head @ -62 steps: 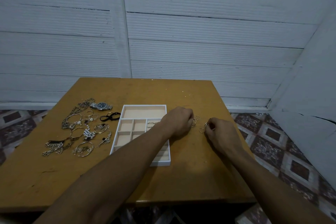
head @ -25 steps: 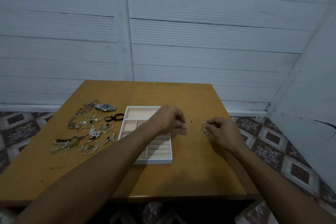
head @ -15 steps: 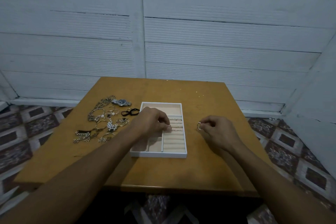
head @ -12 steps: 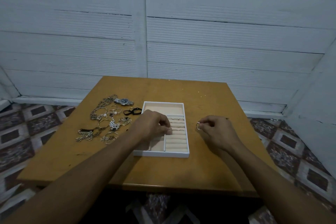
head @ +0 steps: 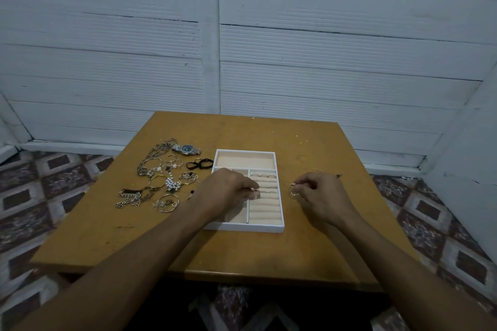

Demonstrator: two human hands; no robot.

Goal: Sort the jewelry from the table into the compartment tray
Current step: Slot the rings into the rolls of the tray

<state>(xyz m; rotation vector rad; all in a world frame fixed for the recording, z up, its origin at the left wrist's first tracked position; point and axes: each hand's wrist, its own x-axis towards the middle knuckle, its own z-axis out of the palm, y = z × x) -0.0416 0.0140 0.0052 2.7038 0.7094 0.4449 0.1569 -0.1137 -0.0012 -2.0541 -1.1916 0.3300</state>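
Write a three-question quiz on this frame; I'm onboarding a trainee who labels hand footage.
1. True or false: the wristwatch lies inside the compartment tray.
2. Where does the left hand pinch its small ring? A) over the large far compartment B) over the ring-roll section C) on the bare table
3. Fill in: the right hand, beside the tray, pinches a ____.
Key: 1 false; 2 B; 3 thin metal hoop.
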